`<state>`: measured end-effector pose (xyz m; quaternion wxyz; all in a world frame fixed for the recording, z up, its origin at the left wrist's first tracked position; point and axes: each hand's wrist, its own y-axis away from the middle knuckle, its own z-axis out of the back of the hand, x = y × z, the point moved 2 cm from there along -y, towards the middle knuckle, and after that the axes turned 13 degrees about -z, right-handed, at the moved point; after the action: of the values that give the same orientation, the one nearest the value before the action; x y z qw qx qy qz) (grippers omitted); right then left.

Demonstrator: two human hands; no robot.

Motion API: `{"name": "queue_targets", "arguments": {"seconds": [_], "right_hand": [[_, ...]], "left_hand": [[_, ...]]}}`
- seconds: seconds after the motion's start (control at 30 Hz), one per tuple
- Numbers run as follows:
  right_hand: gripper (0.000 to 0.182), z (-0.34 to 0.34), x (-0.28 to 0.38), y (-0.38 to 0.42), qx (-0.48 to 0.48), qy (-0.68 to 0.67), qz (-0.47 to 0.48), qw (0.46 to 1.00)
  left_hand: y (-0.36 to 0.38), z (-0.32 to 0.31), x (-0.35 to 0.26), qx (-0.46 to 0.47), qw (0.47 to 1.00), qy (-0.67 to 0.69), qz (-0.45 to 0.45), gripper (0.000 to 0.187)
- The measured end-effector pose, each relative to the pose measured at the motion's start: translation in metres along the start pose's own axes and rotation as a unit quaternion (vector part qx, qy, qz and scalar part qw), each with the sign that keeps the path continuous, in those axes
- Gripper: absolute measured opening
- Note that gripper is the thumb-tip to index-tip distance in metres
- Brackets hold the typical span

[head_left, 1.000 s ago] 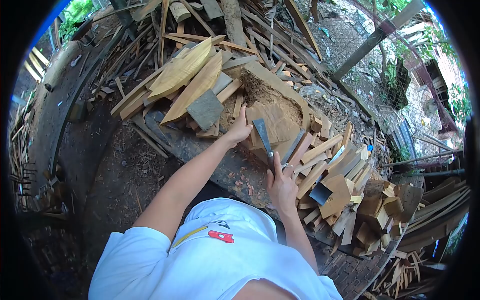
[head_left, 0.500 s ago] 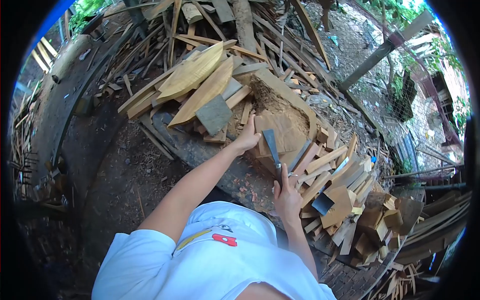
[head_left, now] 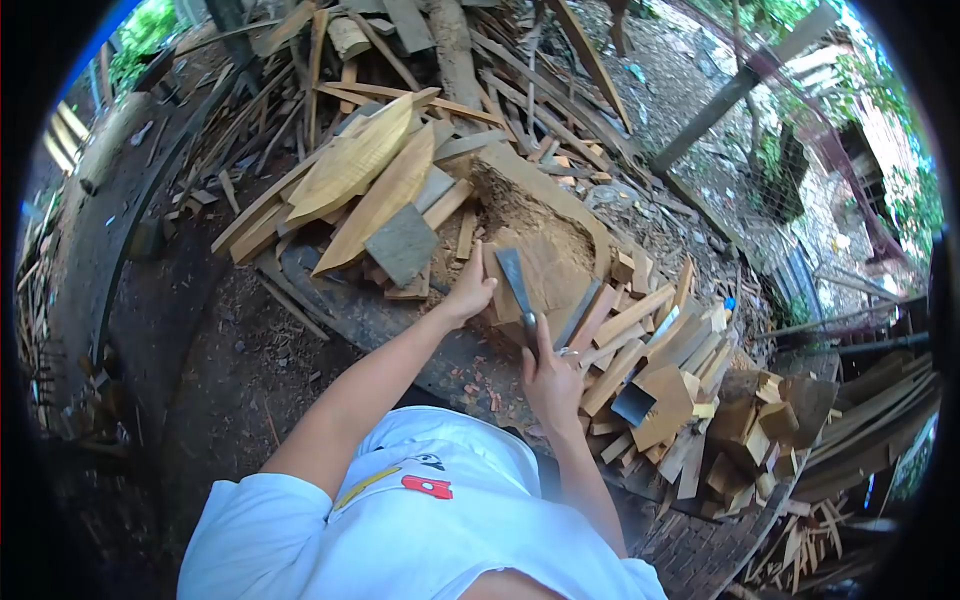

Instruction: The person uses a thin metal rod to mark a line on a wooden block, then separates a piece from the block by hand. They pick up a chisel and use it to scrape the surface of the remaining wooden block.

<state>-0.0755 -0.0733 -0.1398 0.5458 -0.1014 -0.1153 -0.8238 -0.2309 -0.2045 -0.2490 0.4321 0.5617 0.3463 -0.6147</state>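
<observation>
My left hand [head_left: 468, 292] grips the left edge of a brown wooden block [head_left: 553, 268], its fingers closed at the block's side. In my right hand [head_left: 552, 382] is a broad-bladed chisel [head_left: 514, 280] with a dark metal blade that flares toward its tip. The blade lies over the block's upper face, tip pointing away from me, and most of the handle is hidden by my fingers. Behind the block, a thick hollowed log [head_left: 520, 185] holds wood chips. A square grey-faced piece [head_left: 402, 243] lies to the left of my left hand.
Long pale shaped boards [head_left: 352, 160] are stacked at the left. Many cut offcuts [head_left: 640, 375] crowd the right side, with a dark square piece [head_left: 633, 404] among them. Scrap timber [head_left: 300, 110] is heaped beyond, and a post [head_left: 745, 85] leans near wire fencing.
The view has shifted, so the scene sits further left and lower. My right hand has pushed the chisel forward over the block, while my left hand keeps its grip.
</observation>
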Motion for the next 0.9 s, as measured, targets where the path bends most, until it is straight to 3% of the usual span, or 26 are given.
{"name": "queue_targets", "arguments": {"seconds": [0.1, 0.23, 0.3, 0.37, 0.43, 0.63, 0.7, 0.77, 0.83, 0.9], "right_hand": [[0.057, -0.011, 0.006, -0.017, 0.049, -0.012, -0.026, 0.998], [0.057, -0.001, -0.009, 0.014, 0.022, -0.020, -0.017, 0.999], [0.059, -0.003, -0.011, 0.022, 0.059, -0.034, -0.031, 0.997], [0.060, -0.005, -0.008, 0.016, 0.002, -0.008, -0.011, 1.000], [0.060, -0.007, 0.003, 0.002, -0.020, 0.001, -0.017, 1.000], [0.063, -0.010, -0.008, 0.019, 0.015, -0.007, -0.044, 0.999], [0.065, -0.010, -0.023, 0.040, -0.007, -0.010, -0.030, 0.999], [0.065, -0.012, -0.030, 0.052, 0.002, -0.022, -0.055, 0.998], [0.066, -0.016, -0.026, 0.048, -0.007, -0.017, -0.061, 0.998], [0.066, -0.015, -0.010, 0.033, -0.044, -0.006, -0.056, 0.997]], "left_hand": [[0.002, 0.001, -0.005, -0.001, 1.000, -0.011, -0.012, 0.081], [-0.004, 0.001, 0.011, -0.002, 1.000, 0.019, -0.008, 0.081], [-0.002, -0.001, 0.011, 0.004, 1.000, -0.021, 0.011, 0.082], [-0.005, -0.003, 0.020, 0.002, 0.997, -0.079, -0.013, 0.082], [-0.004, 0.001, 0.018, 0.010, 0.997, 0.072, 0.012, 0.085], [-0.011, 0.014, 0.008, 0.024, 0.989, 0.141, 0.041, 0.090], [-0.024, 0.026, 0.011, 0.091, 0.995, -0.040, -0.001, 0.096], [-0.028, 0.035, 0.009, 0.089, 0.995, -0.034, 0.007, 0.098], [-0.032, 0.033, 0.009, 0.162, 0.978, 0.105, 0.074, 0.093], [-0.031, 0.034, -0.002, 0.187, 0.968, 0.138, 0.090, 0.090]]}}
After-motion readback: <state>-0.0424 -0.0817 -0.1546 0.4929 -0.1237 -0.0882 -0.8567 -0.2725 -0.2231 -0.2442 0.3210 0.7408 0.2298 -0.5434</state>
